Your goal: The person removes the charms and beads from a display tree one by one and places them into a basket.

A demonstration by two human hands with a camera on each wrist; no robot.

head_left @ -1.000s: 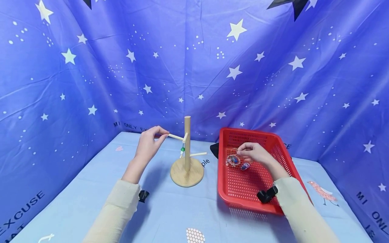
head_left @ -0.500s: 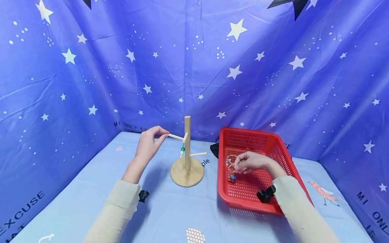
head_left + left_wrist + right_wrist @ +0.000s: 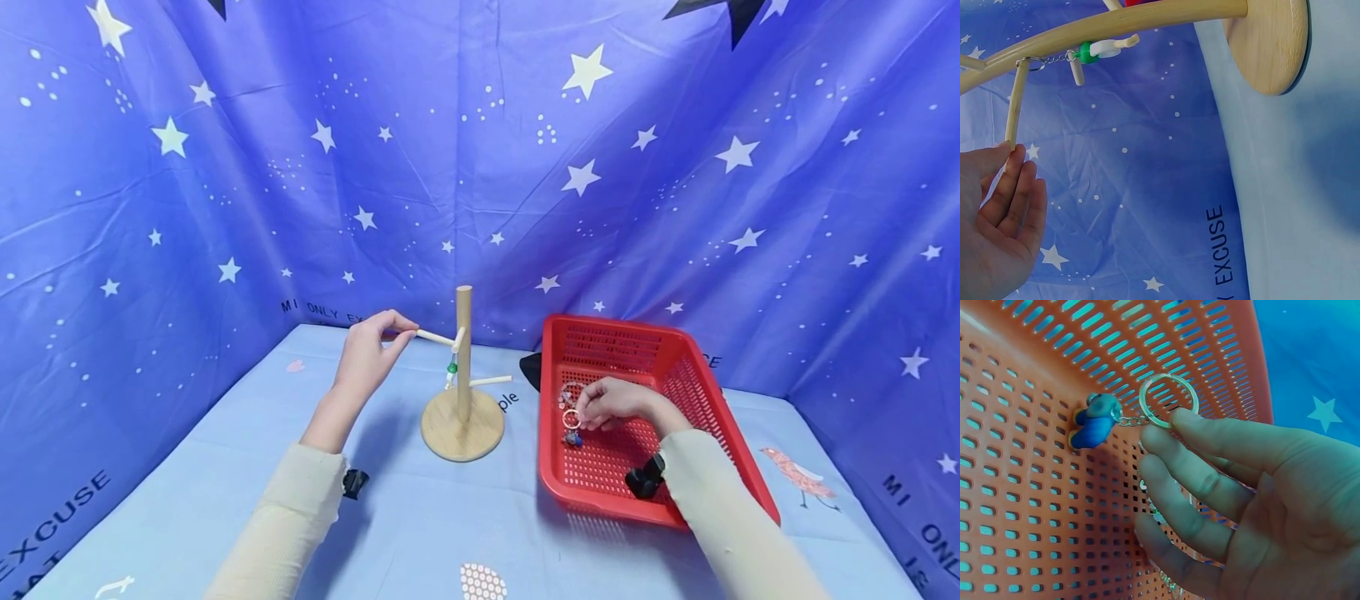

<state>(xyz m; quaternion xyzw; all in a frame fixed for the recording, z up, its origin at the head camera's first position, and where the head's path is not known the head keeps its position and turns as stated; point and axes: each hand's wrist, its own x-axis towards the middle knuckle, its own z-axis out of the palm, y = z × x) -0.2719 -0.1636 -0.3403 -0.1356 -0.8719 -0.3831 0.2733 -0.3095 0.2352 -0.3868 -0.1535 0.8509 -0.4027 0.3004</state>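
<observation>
At the left, my left hand (image 3: 369, 346) pinches the tip of a thin wooden peg (image 3: 1015, 106) between thumb and forefinger. That peg sticks out from a wooden stand (image 3: 464, 358) with a round base. From the peg's inner end hangs a keychain with a green and white figure (image 3: 1089, 52). My right hand (image 3: 618, 402) is inside the red basket (image 3: 550, 467). Its thumb and forefinger pinch the metal ring (image 3: 1143, 400) of another keychain, and a small blue and grey figure (image 3: 1094, 422) dangles from the ring on a short chain.
Beaded trinkets (image 3: 567, 390) lie in the basket behind the right hand, partly hidden by its fingers. Further pegs, one of them a low peg (image 3: 491, 381), project from the stand. A black object (image 3: 530, 368) sits beside the basket's left wall. A starry curtain (image 3: 450, 167) backs the table.
My right hand has moved slightly left and down in the basket, parting the blue-figured keychain from the other trinkets and holding it by its ring. The left hand stays on the peg.
</observation>
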